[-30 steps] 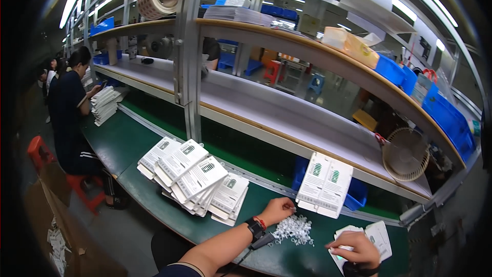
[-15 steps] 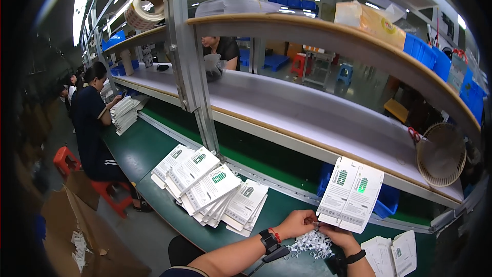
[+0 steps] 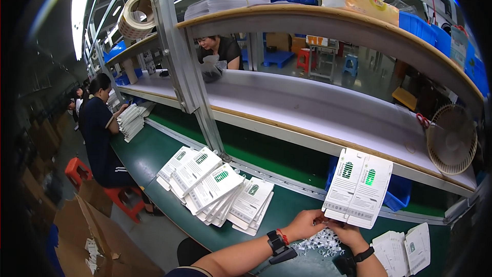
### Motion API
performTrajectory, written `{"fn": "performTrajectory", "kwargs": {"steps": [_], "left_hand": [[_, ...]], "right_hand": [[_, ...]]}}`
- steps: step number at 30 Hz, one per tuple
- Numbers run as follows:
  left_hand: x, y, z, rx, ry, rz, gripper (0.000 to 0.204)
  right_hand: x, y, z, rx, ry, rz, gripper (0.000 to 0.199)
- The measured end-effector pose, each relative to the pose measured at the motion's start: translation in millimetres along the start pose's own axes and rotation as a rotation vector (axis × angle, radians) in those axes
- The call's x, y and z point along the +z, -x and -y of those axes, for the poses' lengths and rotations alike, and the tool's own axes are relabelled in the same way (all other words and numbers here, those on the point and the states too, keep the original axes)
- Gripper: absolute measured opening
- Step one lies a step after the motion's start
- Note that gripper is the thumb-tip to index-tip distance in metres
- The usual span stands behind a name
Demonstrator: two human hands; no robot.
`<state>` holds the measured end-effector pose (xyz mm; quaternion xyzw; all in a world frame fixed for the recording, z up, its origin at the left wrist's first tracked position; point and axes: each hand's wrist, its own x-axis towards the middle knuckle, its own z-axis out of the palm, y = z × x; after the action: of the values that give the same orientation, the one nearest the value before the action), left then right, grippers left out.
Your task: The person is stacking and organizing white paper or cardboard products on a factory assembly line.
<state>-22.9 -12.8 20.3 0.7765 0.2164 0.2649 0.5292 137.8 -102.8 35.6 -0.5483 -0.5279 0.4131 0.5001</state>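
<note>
My left hand and my right hand are close together over a small heap of clear plastic bits on the green bench. Both hands touch the lower edge of two white flat cartons leaning upright against the bench's back rail. What the fingers pinch is too small to tell. A fanned stack of white flat cartons lies to the left of my left hand. More white cartons lie to the right of my right hand.
A blue bin stands behind the leaning cartons. A small fan sits on the grey shelf at right. A person in dark clothes sits on a red stool at the left, handling a stack of cartons. Another person works beyond the shelf.
My right hand has moved left and up from the loose cartons at lower right to meet my left hand at the plastic bits. The view has also swung.
</note>
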Motion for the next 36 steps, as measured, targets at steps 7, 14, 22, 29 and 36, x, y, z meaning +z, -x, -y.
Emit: {"fn": "performTrajectory", "kwargs": {"steps": [7, 14, 22, 29, 36], "left_hand": [[1.2, -0.1, -2.6, 0.039, 0.061, -0.043, 0.026], [4.6, -1.4, 9.8, 0.158, 0.004, -0.093, 0.022], [6.8, 1.6, 2.3, 0.013, 0.150, -0.085, 0.029], [6.4, 1.0, 1.1, 0.038, 0.099, -0.097, 0.031], [8.8, 2.5, -0.8, 0.032, 0.160, -0.127, 0.030]], "right_hand": [[-9.4, -1.9, -30.3, -0.034, 0.039, -0.069, 0.031], [-11.1, -1.5, -36.9, -0.077, 0.006, 0.001, 0.042], [-9.0, 0.9, -22.8, -0.001, -0.042, -0.005, 0.042], [-9.9, 1.0, -27.5, -0.033, 0.017, -0.050, 0.040], [-12.8, 0.0, -34.2, -0.014, -0.062, -0.004, 0.041]]}}
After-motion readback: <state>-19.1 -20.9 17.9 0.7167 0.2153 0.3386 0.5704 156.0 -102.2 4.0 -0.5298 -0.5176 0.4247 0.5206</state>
